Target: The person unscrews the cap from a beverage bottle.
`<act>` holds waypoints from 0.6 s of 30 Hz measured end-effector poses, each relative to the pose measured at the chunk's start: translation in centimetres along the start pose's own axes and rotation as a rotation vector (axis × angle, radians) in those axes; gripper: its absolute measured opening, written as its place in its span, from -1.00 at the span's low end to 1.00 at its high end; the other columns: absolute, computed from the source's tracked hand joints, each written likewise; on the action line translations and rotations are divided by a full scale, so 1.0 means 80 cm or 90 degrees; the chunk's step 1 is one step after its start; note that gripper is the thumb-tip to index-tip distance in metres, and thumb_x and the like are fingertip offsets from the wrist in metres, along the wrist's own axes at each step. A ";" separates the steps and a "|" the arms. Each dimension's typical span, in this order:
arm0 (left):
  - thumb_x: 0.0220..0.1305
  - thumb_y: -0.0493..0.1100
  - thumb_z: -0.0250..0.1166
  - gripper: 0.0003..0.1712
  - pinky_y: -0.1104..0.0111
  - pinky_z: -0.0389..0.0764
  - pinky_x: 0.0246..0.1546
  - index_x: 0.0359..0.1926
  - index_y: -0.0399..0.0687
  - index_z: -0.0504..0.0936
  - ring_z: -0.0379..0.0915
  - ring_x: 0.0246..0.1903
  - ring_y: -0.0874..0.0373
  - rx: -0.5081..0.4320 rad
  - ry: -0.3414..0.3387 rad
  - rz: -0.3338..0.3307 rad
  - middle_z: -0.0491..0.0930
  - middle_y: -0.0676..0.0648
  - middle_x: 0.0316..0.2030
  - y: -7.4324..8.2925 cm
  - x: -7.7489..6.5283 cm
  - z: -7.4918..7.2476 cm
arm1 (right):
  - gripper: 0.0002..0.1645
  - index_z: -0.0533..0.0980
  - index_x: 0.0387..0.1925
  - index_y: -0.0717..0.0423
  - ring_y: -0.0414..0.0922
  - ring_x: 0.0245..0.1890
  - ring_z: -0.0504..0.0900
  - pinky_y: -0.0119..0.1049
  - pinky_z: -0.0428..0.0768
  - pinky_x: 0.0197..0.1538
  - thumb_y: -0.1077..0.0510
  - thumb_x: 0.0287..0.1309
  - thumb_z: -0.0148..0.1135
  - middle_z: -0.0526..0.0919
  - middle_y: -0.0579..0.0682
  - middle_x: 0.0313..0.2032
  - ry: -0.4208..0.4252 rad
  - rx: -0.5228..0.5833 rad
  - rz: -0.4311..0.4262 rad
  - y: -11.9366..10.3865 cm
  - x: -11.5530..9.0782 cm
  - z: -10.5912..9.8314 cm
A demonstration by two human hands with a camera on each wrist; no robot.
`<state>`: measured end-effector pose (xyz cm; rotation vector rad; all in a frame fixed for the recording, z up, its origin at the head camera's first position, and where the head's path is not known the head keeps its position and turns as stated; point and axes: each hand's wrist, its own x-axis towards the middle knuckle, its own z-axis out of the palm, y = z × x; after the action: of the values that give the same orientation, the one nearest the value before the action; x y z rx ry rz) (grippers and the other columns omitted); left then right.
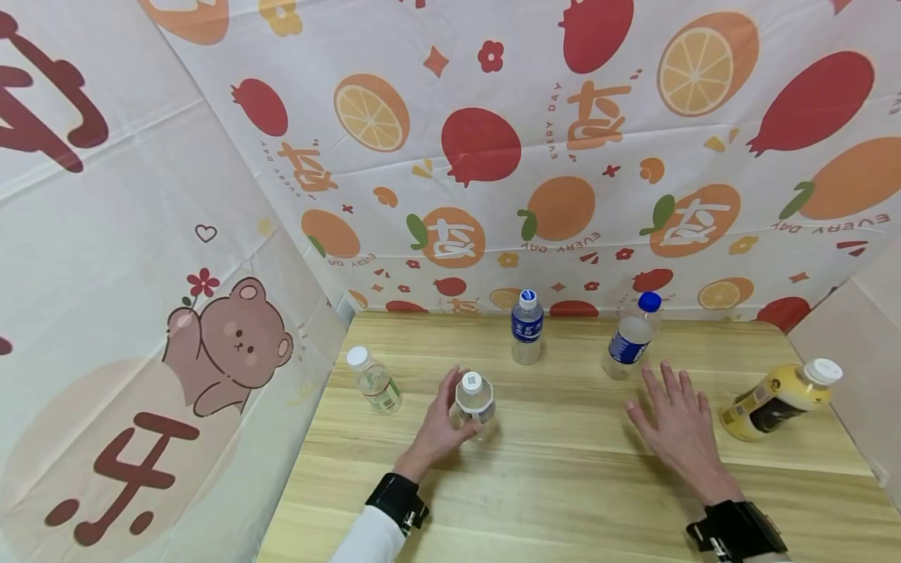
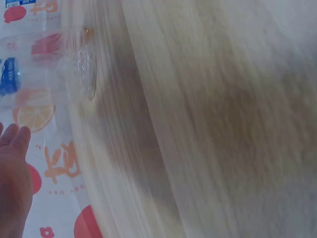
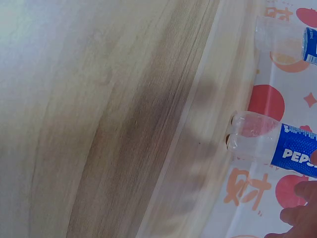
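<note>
Currently, the left hand [image 1: 439, 426] is curving loosely around the left side of a clear bottle with a white cap [image 1: 475, 400], which is standing upright near the middle of the bench [image 1: 549, 489]. Its fingers are bending only gently, and the left wrist view is showing a gap between them and the plastic, so they are not gripping it. The right hand [image 1: 679, 434] is spreading its fingers wide and holding nothing; it is hovering just beside the blue-capped Pepsi bottle [image 1: 631, 344], though whether a fingertip is touching it I cannot tell. Farther back, between these two, a blue-labelled bottle [image 1: 526, 328] is standing close to the fruit-printed sheet [image 1: 486, 145]. To the left, a bottle with a green-and-white label [image 1: 376, 385] is standing apart from the left hand, and a yellow bottle [image 1: 774, 400] is standing to the right of the right hand.
</note>
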<state>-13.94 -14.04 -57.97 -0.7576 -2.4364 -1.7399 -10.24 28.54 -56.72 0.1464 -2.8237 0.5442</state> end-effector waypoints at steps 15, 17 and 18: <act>0.02 -0.20 0.63 -0.12 -0.07 0.55 0.21 0.32 -0.19 0.39 0.60 0.10 -0.14 0.065 0.056 -0.072 0.67 -0.20 0.07 0.010 0.003 0.027 | -0.08 0.11 0.60 0.16 0.46 0.52 -0.07 0.59 0.01 0.33 -0.27 0.47 0.06 0.04 0.42 0.54 0.000 0.001 -0.001 -0.003 -0.001 0.002; 0.02 -0.17 0.64 -0.10 -0.08 0.55 0.22 0.34 -0.19 0.39 0.59 0.11 -0.13 0.071 0.061 -0.073 0.66 -0.19 0.09 0.013 0.005 0.031 | -0.08 0.10 0.60 0.16 0.46 0.52 -0.07 0.59 0.01 0.33 -0.27 0.47 0.06 0.04 0.42 0.54 0.000 0.001 -0.002 -0.004 0.000 0.002; 0.02 -0.15 0.64 -0.10 -0.07 0.54 0.22 0.35 -0.19 0.38 0.59 0.11 -0.12 0.071 0.063 -0.075 0.66 -0.19 0.10 0.015 0.006 0.032 | -0.08 0.10 0.60 0.16 0.46 0.52 -0.07 0.59 0.01 0.33 -0.27 0.47 0.05 0.04 0.42 0.54 -0.001 -0.001 -0.003 -0.005 0.000 0.001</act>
<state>-13.28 -11.24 -57.70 -0.5138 -2.5335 -1.6188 -10.18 28.16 -56.68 0.1528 -2.8240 0.5416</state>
